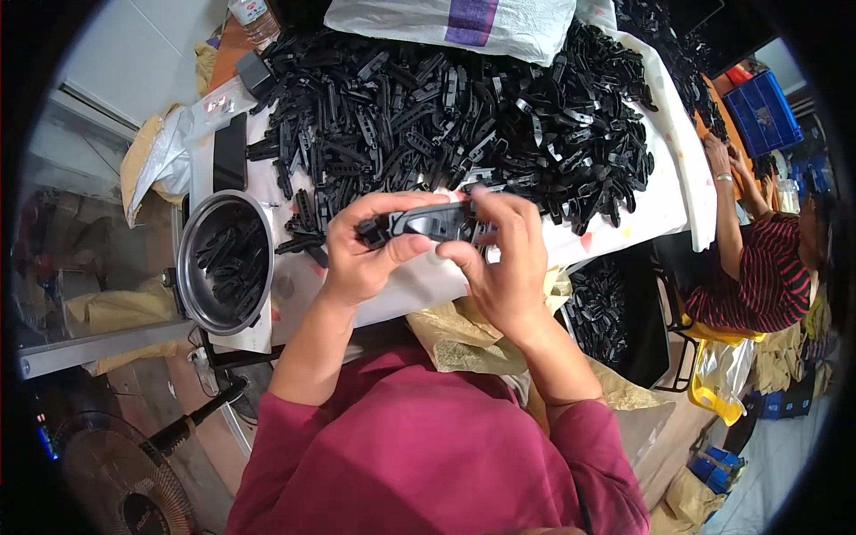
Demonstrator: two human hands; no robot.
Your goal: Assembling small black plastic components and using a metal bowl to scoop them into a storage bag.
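A long black plastic part with a glossy face lies crosswise between my hands, above the near edge of the table. My left hand grips its left end, thumb along the near side and fingers behind. At the right end, my right hand has its thumb and fingers closed around the part; the fingertips there are slightly blurred. Beyond my hands spreads a big heap of similar black parts, with shinier pieces toward the right.
To the left stands a round metal bowl of black parts, below a dark phone. A white sack lies at the back. Right of my arm is a black bin with parts. A fan stands lower left. Another person works at right.
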